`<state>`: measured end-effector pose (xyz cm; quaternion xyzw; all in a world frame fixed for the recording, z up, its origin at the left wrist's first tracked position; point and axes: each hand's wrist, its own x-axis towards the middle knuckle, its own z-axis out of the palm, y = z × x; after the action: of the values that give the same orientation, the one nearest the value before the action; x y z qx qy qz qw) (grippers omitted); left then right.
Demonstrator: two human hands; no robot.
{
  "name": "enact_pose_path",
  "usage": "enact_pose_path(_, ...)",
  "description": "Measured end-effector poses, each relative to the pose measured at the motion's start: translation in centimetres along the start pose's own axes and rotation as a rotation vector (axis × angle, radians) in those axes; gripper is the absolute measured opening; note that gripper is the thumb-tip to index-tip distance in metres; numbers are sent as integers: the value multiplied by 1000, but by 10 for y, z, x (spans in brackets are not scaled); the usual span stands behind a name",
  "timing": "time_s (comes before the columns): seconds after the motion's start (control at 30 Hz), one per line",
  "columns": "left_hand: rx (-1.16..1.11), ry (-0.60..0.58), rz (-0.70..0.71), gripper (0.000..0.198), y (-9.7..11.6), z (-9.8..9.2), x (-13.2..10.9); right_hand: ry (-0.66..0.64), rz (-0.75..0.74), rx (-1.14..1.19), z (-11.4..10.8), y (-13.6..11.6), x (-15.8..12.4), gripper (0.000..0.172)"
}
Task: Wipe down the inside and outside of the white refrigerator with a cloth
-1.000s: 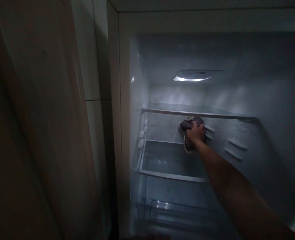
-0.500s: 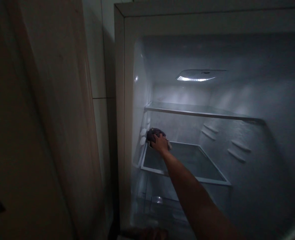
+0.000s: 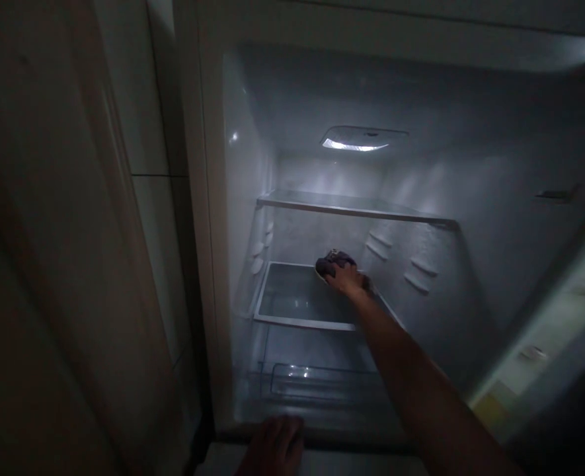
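Right, so I'm arm-deep in a dim white fridge with a textured back wall. My right hand [image 3: 346, 277] has its fingers curled over a dark purplish-grey bunched cloth [image 3: 332, 259] with a pale edge, palm down, mostly closed around it. The cloth sits at the back right corner of the lower glass shelf with the white frame [image 3: 292, 294]. Can't tell whether it's pressed on the glass, the back wall or both.

My left hand [image 3: 276, 444] is down by the fridge's bottom front edge, fingers bent and bunched together. Too dark to say if it's gripping anything or just resting there.

What could bite me, I reckon: shoving hard into that corner might tip or shift the lower shelf, if it's only resting on its supports. A loose fold could snag on the white moulded ridges [image 3: 421, 274] along the right wall. Lifting my wrist too quickly could knock the front edge of the clear upper glass shelf [image 3: 351, 203], since my hand is working below it. And with my forearm crossing the lower shelf's front edge near its right end, leaning on it would put weight right there. The ceiling lamp [image 3: 355, 143] is weak, so misjudging the corner is easy.
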<state>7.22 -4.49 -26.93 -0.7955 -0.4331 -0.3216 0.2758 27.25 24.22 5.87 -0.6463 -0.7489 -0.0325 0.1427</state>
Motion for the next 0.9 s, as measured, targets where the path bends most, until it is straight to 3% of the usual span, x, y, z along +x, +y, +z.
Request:
enact_pose_path(0.13,-61,-216,20,37,-4,-38,12,-118,-216,80,15,-99,-19,61)
enact_pose_path(0.23,-102,-279,2,52,-3,-55,19,-132,-355,144,17,-143,-52,72)
enact_pose_path(0.33,-105,-268,-32,57,-1,-62,22,-147,-468,175,12,-131,-88,76)
enact_pose_path(0.43,-121,-285,-52,56,1,-61,21,-166,-502,156,2,-79,-106,72)
enact_pose_path(0.53,-114,-273,-51,50,2,-60,22,-101,-265,80,-8,-22,-102,64)
enact_pose_path(0.63,-147,-282,-52,41,2,-62,25,-19,22,13,-13,8,-83,66)
enact_pose_path(0.73,-185,-339,-50,32,1,-66,28,-13,89,-4,-8,-7,-63,68)
enact_pose_path(0.9,-234,-432,-95,33,-1,-70,30,-80,-213,79,9,-99,-67,63)
